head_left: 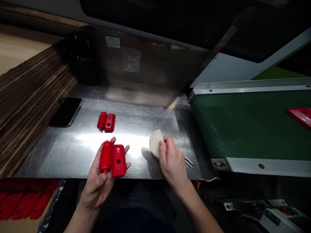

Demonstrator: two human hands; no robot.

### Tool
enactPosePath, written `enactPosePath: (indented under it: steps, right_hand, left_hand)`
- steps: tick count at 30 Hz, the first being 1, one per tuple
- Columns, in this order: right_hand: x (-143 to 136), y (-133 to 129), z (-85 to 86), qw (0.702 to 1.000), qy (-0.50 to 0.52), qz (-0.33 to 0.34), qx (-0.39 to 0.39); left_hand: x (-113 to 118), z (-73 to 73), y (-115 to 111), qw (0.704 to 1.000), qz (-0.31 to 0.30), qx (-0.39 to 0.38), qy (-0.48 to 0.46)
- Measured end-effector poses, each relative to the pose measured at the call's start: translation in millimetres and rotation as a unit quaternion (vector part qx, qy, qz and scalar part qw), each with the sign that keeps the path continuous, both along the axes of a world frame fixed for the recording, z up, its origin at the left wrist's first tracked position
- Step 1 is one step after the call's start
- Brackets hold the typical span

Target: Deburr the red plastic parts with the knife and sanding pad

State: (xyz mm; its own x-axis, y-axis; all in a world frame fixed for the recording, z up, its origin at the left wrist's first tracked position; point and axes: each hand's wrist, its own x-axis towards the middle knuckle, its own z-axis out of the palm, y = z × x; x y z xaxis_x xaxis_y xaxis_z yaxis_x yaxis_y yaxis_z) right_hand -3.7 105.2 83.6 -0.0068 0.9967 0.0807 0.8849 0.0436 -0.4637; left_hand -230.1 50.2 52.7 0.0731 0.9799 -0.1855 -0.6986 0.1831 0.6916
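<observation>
While my left hand [98, 189] cradles a red piece [119, 161] just above the near edge of the steel table [136, 121], my right hand [173, 163] has a cream pad [155, 144] at its fingertips. The left fingers are bent around the back of the piece, their tips spread apart, and the thumb lies by the lower tip of its cylinder – that much of the grip I can make out. The piece is a rounded cylinder beside a flat block, the block marked with a dark round spot and small light slots.

My right thumb and forefinger are pinched together on the pad, whose curved edge points away from the hand. Beneath that hand a dark, light-striped tool [189, 162] sticks out; whether the other fingers grip it, I cannot tell.

Beyond my left hand, a second red piece [110, 123] of the same shape lies on the table – well apart from the pad. Farther left, a black phone [66, 113] lies against a cardboard stack [36, 87]. To my right runs a green conveyor belt [243, 126], a red part [302, 116] at its far side.
</observation>
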Motion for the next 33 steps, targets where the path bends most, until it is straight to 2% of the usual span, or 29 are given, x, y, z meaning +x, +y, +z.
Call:
enactPosePath:
  steps: [1, 3, 5, 8, 11, 13, 16, 25, 28, 33]
  right_hand:
    - [-3.3, -10.6, 7.3, 0.997, 0.078, 0.01, -0.019]
    - [-13.2, -31.2, 19.3, 0.967, 0.232, 0.057, -0.087]
    - [-25.6, -46.0, 24.4, 0.938, 0.298, 0.101, -0.146]
    - [-42.2, -53.4, 20.3, 0.946, 0.261, 0.099, -0.166]
    - [-50.4, -50.6, 15.1, 0.967, 0.2, 0.074, -0.141]
    - [-52.1, -48.2, 15.5, 0.971, 0.18, 0.087, -0.129]
    - [-53.3, -46.0, 18.7, 0.971, 0.169, 0.114, -0.126]
    - [-61.4, -45.5, 18.4, 0.976, 0.175, 0.097, -0.081]
    - [-63.0, -45.1, 19.1, 0.972, 0.182, 0.114, -0.096]
    - [-64.1, -41.7, 17.8, 0.975, 0.173, 0.104, -0.098]
  left_hand:
    - [2.4, 0.3, 1.7, 1.0, 0.008, 0.004, 0.01]
    - [8.3, 0.6, 5.5, 0.999, 0.039, 0.013, 0.035]
    - [14.1, 0.2, 8.6, 0.996, 0.068, 0.017, 0.062]
    - [18.9, -1.9, 11.1, 0.992, 0.087, 0.016, 0.092]
    - [17.8, -4.0, 11.4, 0.988, 0.097, 0.018, 0.119]
    - [15.5, -4.7, 11.1, 0.986, 0.096, 0.022, 0.131]
    - [13.3, -5.0, 10.7, 0.985, 0.1, 0.027, 0.138]
    - [12.9, -9.0, 8.7, 0.985, 0.117, 0.029, 0.124]
    - [13.0, -12.3, 8.4, 0.987, 0.124, 0.035, 0.097]
    - [14.2, -17.5, 10.8, 0.981, 0.169, 0.023, 0.097]
